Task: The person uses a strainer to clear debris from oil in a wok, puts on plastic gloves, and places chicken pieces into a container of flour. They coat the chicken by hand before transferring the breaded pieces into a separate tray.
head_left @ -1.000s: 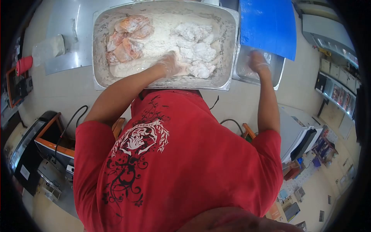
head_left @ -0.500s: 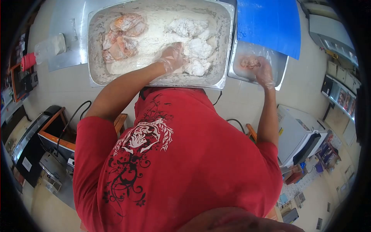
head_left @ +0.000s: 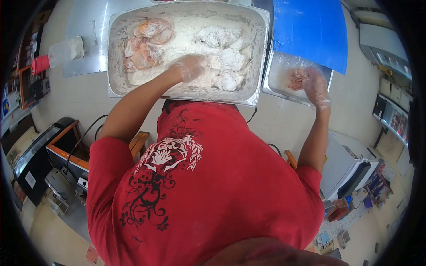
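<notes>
My left hand point(head_left: 191, 67), in a clear plastic glove and slightly blurred, is over the flour point(head_left: 177, 44) in a large metal tray point(head_left: 113, 57). Its fingers look stretched out, with nothing visible in them. To its right lie several flour-coated chicken pieces point(head_left: 231, 59). On the tray's left side are chicken pieces point(head_left: 148, 54) only partly dusted, with orange skin showing. My right hand point(head_left: 317, 88), gloved too, is closed on a raw chicken piece point(head_left: 300, 79) over a smaller metal pan point(head_left: 284, 94) holding cloudy liquid. Its fingertips are partly hidden by the meat.
A blue sheet point(head_left: 309, 33) covers the back of the smaller pan. Left of the large tray, a clear plastic container point(head_left: 66, 49) with a red end lies by a metal surface point(head_left: 86, 40). A white appliance point(head_left: 344, 164) stands at the right.
My left hand has moved slightly left, away from the coated pieces. My right hand has shifted a little right and down with the chicken. The whole view has shifted slightly.
</notes>
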{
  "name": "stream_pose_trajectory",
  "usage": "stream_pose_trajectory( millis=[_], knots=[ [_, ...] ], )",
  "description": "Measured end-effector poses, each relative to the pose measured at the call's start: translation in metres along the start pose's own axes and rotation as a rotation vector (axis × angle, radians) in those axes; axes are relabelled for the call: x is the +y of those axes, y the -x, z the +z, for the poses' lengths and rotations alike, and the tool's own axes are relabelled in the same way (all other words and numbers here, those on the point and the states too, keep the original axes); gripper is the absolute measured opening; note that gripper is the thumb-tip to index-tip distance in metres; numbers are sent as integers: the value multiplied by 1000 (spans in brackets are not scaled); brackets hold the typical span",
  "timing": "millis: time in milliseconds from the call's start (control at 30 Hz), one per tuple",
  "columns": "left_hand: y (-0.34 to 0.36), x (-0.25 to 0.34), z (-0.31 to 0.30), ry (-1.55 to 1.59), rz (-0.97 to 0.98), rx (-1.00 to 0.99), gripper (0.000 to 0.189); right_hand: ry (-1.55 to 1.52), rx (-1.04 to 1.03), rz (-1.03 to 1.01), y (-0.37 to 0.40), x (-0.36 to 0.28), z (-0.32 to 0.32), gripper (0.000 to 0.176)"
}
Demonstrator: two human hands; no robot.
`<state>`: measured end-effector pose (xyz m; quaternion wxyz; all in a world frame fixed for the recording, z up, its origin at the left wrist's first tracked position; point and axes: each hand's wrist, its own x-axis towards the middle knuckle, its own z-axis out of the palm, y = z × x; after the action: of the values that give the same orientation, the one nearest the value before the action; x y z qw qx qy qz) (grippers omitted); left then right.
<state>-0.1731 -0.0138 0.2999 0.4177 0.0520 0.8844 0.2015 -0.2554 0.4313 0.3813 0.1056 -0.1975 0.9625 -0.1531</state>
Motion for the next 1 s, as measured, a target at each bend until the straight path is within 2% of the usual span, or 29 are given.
stream_pose_trajectory(
  millis=[100,133,200,267,300,367,433,467,533,633,667,767,800,867,933,1000],
  knots=[
    [40,-8,-22,-232,-233,-53,69,11,-20,22,3,24,-1,28],
    [38,-21,-5,-290,-238,23,54,-11,-43,33,3,31,2,26],
    [31,-20,11,-376,107,-144,50,83,-93,35,1,17,-5,14],
    [20,-5,7,-286,207,-224,44,81,-144,114,-12,-7,-26,12],
    [27,8,2,-145,129,-239,41,23,-193,193,-12,-31,-41,16],
    [32,0,15,104,287,-58,36,-278,-232,334,-10,-47,-45,25],
    [-5,-24,55,-25,331,-65,33,-363,-239,336,-14,-59,-47,26],
    [2,-30,47,-23,323,-72,33,-208,-232,271,-20,-81,-62,24],
    [24,-31,29,-24,332,-99,34,-178,-235,190,-35,-124,-81,19],
    [57,-83,33,111,289,72,40,-550,-275,137,-60,-225,-82,15],
    [73,-101,28,75,164,46,45,-675,-283,123,-68,-252,-74,16],
    [142,-128,-13,66,-236,-1,57,-471,-322,-167,-120,-319,-24,26],
    [148,-138,-15,21,-260,29,58,-330,-319,-196,-138,-341,-3,30],
    [158,-156,-17,-66,-317,94,60,-260,-253,-363,-170,-363,57,39],
    [147,-165,-17,-88,-297,98,63,-50,-34,-482,-189,-347,152,45],
    [129,-167,-5,-91,-264,93,63,-64,-539,-226,-217,-341,214,50]
  ],
)
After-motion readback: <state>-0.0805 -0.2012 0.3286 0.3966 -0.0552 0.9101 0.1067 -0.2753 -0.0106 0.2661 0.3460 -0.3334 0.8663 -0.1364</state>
